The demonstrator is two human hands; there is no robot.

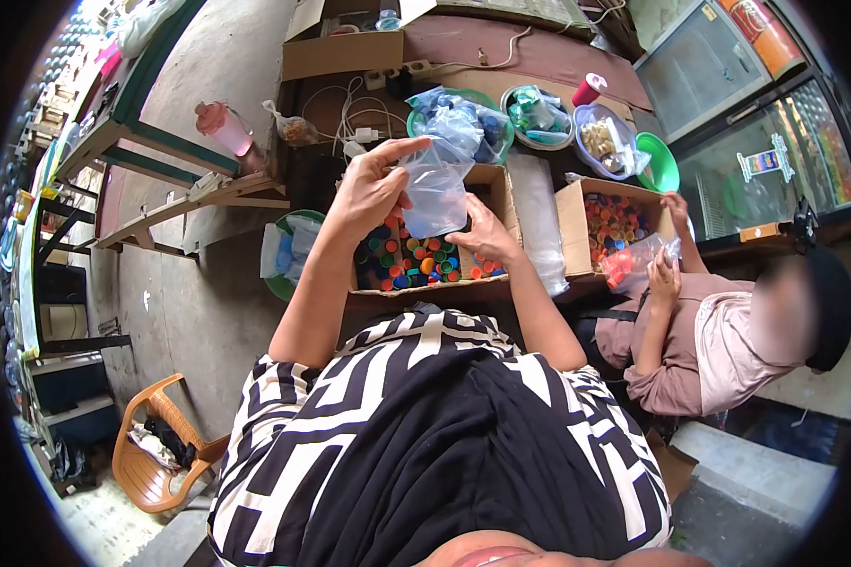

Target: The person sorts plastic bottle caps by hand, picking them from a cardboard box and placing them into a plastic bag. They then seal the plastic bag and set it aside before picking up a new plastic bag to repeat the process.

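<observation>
The clear plastic bag (pixel 435 194) sits in the middle of the frame, a bit above center. Both hands hold it up. The left hand (pixel 373 189) pinches the bag's top edge between thumb and fingers. The right hand (pixel 482 234) grips the bag lower down, on its right side. Held like this, the bag hangs straight and its mouth points up.

Right under the bag is a cardboard box (pixel 416 263) full of colored bottle caps. The bag is over the box, so I think a dropped cap would fall back in.

To the right, a second box (pixel 610 222) holds more caps. Another person's hand (pixel 662 279) there holds a bag of red caps (pixel 633 263). Bowls (pixel 539 118) crowd the top of the frame, so room is tight there. The left side has bare floor (pixel 189 312), with an orange chair (pixel 156 444) at lower left.
</observation>
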